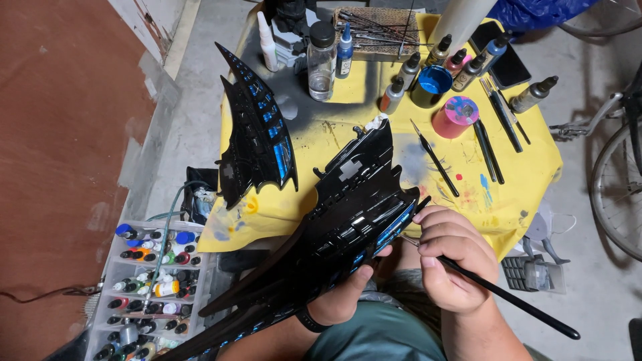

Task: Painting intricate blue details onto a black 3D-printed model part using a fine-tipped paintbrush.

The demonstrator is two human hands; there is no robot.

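Now two black wings show: left hand (pixel 344 294) grips one (pixel 334 227), right hand (pixel 451 257) pinches a brush (pixel 508 297); the other wing (pixel 257 130) lies upper left.

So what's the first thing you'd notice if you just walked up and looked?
The big glossy black wing-shaped model piece with blue stripes, low in the middle, held from below by the left hand while the right hand works a thin black paintbrush at its edge. A second black-and-blue wing piece rests on the paint-spattered yellow cloth above.
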